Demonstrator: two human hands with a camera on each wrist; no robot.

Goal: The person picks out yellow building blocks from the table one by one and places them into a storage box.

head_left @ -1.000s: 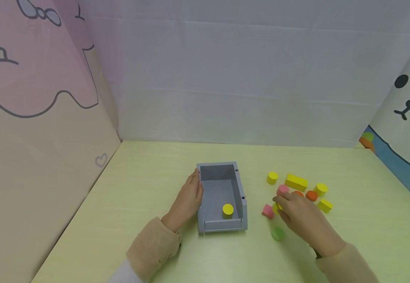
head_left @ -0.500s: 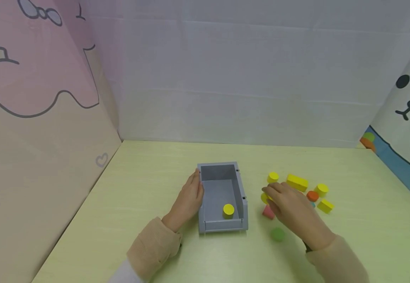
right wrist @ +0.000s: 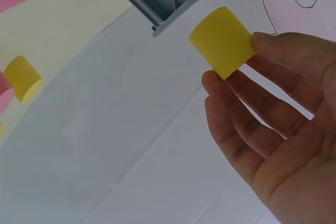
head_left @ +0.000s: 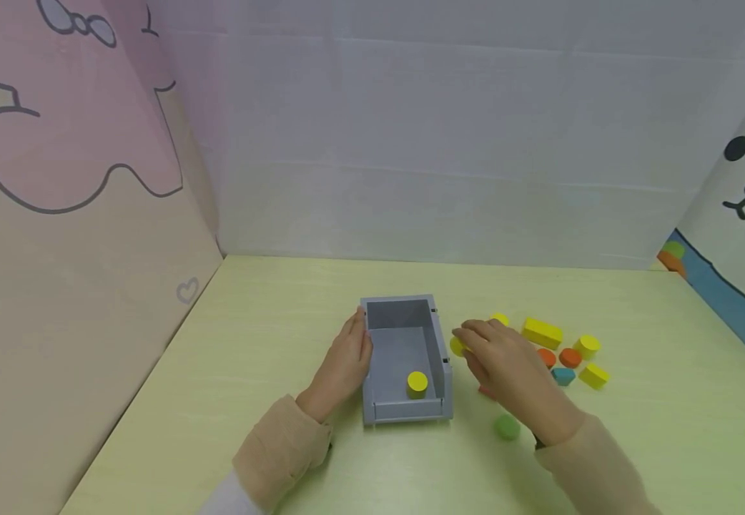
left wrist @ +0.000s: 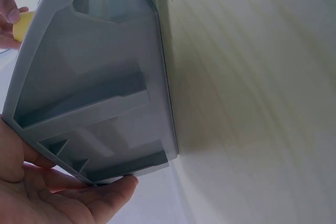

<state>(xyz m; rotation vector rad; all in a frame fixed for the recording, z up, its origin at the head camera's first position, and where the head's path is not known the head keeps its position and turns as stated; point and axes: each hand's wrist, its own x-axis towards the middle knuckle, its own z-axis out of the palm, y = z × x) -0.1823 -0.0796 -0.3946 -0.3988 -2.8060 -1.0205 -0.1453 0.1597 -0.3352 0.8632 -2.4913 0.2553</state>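
Note:
A grey plastic bin [head_left: 407,410] stands on the table with one yellow cylinder block [head_left: 417,384] inside, near its low front lip. My left hand [head_left: 340,365] rests along the bin's left side, fingers fairly straight against the wall. In the left wrist view, the fingers [left wrist: 107,200] touch the bin's outer side [left wrist: 105,56]. Just right of the bin, my right hand [head_left: 514,375] pinches another yellow cylinder [right wrist: 223,43] between thumb and fingertips, raised above the table. Part of a red-pink block [head_left: 487,393] shows under this hand.
Right of the bin lie a long yellow block [head_left: 543,332], a yellow cylinder [head_left: 588,347], a small yellow block [head_left: 594,376], orange pieces [head_left: 570,357], a blue block [head_left: 563,376] and a green round piece [head_left: 507,427]. A white sheet [head_left: 411,143] hangs behind the table.
My right hand has lifted the yellow cylinder from among the blocks and moved left toward the bin, uncovering the blue block. The left hand stays at the bin.

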